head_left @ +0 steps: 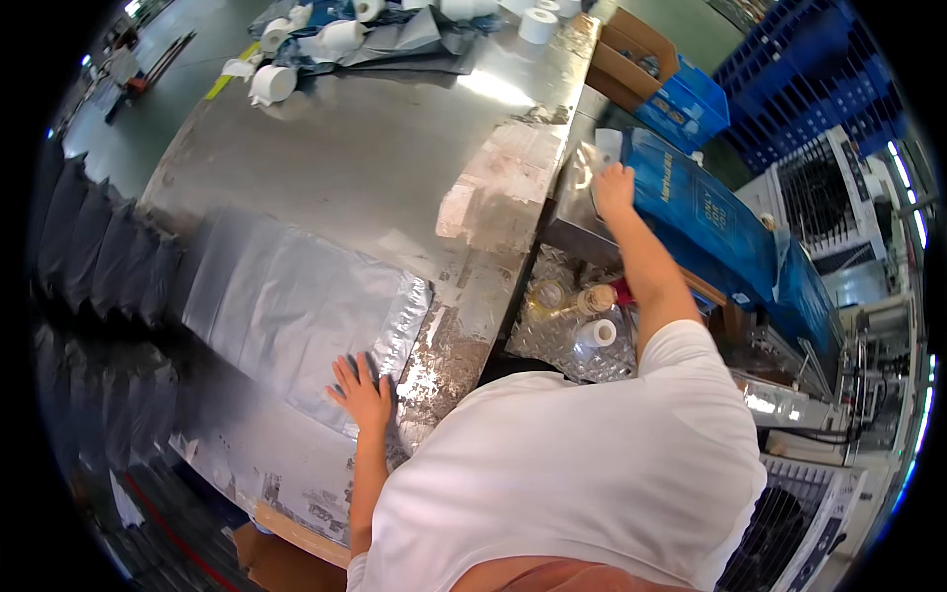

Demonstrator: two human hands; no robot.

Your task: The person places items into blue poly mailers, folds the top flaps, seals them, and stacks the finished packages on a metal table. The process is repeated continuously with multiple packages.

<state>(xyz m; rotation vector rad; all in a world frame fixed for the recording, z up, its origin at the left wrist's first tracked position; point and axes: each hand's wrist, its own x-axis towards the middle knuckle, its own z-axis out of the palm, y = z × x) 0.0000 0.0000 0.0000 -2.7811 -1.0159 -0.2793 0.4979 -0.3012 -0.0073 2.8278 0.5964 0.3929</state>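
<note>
My left hand [363,395] lies with its fingers spread on the near right corner of a flat stack of grey plastic bags [306,296]. The stack rests on the metal tabletop, its crinkled edge facing me. Out to the right, my right hand [615,189] is closed, fingers curled, over a metal box [577,222] beside the table. It sits against the left edge of a blue printed plastic bag [700,202]. Whatever its fingers grip, if anything, is hidden.
White rolls [273,85] and crumpled dark plastic cover the table's [326,138] far end. Tape rolls [596,333] lie on a lower surface by my right arm. A cardboard box [631,59], blue crate [691,104] and blue pallets [799,69] stand far right. Grey bundles [89,237] hang left.
</note>
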